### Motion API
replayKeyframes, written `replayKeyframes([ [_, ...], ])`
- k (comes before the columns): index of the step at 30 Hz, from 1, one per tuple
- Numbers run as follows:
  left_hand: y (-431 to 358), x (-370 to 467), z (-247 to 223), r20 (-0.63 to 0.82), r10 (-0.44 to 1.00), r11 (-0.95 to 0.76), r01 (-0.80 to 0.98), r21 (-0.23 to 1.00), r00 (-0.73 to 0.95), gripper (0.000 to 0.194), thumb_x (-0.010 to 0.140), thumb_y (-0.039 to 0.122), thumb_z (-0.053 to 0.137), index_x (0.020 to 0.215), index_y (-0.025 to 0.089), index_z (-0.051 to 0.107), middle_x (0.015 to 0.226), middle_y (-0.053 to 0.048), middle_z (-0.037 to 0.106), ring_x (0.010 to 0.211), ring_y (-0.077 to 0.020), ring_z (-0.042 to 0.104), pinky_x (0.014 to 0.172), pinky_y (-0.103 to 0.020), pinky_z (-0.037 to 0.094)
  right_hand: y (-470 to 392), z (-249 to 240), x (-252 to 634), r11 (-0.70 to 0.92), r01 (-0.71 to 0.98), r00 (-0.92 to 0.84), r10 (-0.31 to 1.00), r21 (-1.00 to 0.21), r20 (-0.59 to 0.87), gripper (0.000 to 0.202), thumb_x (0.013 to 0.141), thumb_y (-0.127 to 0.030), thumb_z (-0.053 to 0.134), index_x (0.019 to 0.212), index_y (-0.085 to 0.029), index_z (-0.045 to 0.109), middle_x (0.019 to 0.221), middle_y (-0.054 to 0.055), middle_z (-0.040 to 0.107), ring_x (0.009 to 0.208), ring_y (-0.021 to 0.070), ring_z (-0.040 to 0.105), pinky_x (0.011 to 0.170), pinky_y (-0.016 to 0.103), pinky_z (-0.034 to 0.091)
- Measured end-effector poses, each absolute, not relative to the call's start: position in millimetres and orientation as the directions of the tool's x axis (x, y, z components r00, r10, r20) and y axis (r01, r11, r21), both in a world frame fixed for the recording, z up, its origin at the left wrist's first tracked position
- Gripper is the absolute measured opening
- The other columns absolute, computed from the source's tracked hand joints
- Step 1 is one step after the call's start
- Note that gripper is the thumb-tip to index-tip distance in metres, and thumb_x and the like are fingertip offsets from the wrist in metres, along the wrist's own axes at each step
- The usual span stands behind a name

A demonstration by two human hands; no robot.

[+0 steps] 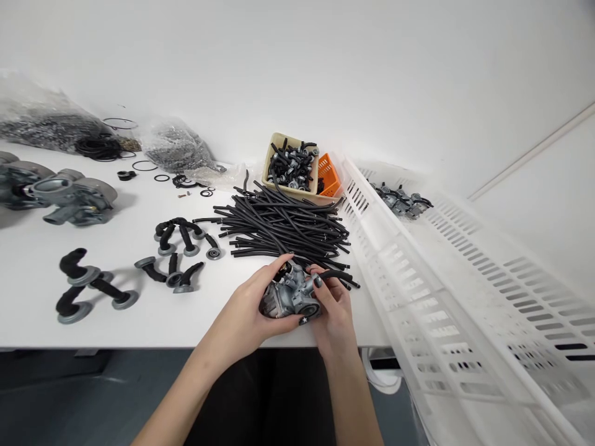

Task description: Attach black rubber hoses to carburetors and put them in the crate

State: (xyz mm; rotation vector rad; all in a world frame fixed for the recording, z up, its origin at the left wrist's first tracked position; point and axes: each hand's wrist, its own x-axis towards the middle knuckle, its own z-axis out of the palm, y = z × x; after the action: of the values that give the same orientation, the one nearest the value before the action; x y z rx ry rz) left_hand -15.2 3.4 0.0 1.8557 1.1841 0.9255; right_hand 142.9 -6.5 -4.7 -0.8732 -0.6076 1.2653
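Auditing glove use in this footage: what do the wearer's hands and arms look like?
Both the left hand and the right hand are ungloved. Visible forearms are bare, with no sleeves, watch or bracelet showing. Left thumbnail: dark polish with a small white star. Right thumbnail: dark polish too; any design is too small to tell.

2 bare hands (246,306) (337,316) close together, fingers (271,271) curled inward, forearms (186,387) apart
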Motion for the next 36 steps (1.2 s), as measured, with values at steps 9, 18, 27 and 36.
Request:
replayKeyframes([
  [9, 3, -14, 3, 0.159, 0.941, -0.279, 0.417, 0.865, 0.300, 0.082, 0.074, 0.034, 0.076, 0.147, 0.034, 0.038, 0.149, 0.000, 0.050, 0.137, -0.0226, 0.048, 0.114, -0.035, 0.039, -7, -6, 145, 0.053, -0.549, 0.171, 0.984, -0.834, -0.050, 0.025, 0.065, -0.042, 0.086, 0.078, -0.022, 0.079, 0.102, 0.005, 0.066, 0.090, 0.0181, 0.058, 0.079, 0.028, 0.048],
  [18, 4, -15, 5, 0.125, 0.944, -0.251, 0.415, 0.874, 0.307, 0.081, 0.074, 0.035, 0.075, 0.147, 0.034, 0.038, 0.151, 0.000, 0.049, 0.139, -0.0236, 0.045, 0.115, -0.037, 0.037, -10, -4, 143, 0.082, -0.546, 0.206, 0.978, -0.834, -0.038, 0.024, 0.068, -0.040, 0.084, 0.084, -0.023, 0.079, 0.103, 0.005, 0.069, 0.088, 0.0184, 0.060, 0.076, 0.029, 0.049],
  [27, 3, -18, 10, 0.087, 0.939, -0.209, 0.350, 0.913, 0.332, 0.074, 0.077, 0.033, 0.072, 0.144, 0.035, 0.041, 0.149, 0.001, 0.050, 0.135, -0.0256, 0.048, 0.113, -0.037, 0.040, -2, -9, 143, 0.217, -0.455, 0.380, 0.925, -0.864, 0.033, 0.023, 0.067, -0.043, 0.085, 0.078, -0.024, 0.079, 0.093, 0.004, 0.069, 0.082, 0.0175, 0.059, 0.074, 0.031, 0.048],
  [36, 3, -19, 14, 0.083, 0.953, -0.155, 0.233, 0.960, 0.293, 0.071, 0.074, 0.027, 0.075, 0.140, 0.032, 0.050, 0.146, -0.004, 0.051, 0.134, -0.0338, 0.047, 0.102, -0.041, 0.050, 2, 1, 159, 0.186, -0.395, 0.228, 0.968, -0.900, 0.100, 0.017, 0.063, -0.036, 0.087, 0.071, -0.023, 0.078, 0.090, 0.003, 0.070, 0.083, 0.0189, 0.060, 0.077, 0.034, 0.048],
])
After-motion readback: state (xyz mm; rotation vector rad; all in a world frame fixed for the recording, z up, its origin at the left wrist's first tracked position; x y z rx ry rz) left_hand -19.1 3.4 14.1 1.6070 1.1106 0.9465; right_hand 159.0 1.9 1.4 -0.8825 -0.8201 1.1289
